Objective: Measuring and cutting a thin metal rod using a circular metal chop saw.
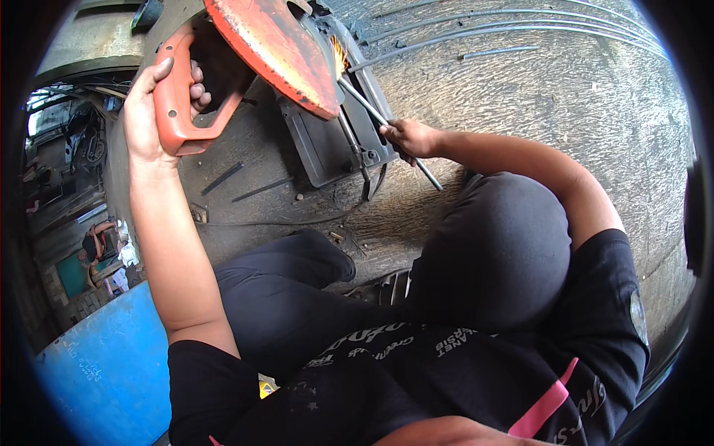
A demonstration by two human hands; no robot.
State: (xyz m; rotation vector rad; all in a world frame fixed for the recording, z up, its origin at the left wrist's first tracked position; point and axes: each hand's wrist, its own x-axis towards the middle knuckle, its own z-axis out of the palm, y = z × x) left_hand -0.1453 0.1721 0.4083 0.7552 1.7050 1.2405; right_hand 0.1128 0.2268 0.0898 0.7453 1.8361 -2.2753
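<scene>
In right grip (409,139): rod (363,99), clamped, lower end jutting out
Rod axis: slants up-left to sparks (339,55) beside guard (286,56)
Left grip (140,115): clamped round saw handle (171,126)

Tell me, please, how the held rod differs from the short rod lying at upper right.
The held rod is gripped in the right hand; the short rod lies untouched on the floor.
The held rod slants steeply across the picture; the short rod lies nearly level.
Sparks show by the held rod's far end, none by the short rod.
Both are thin, straight and greyish.
</scene>
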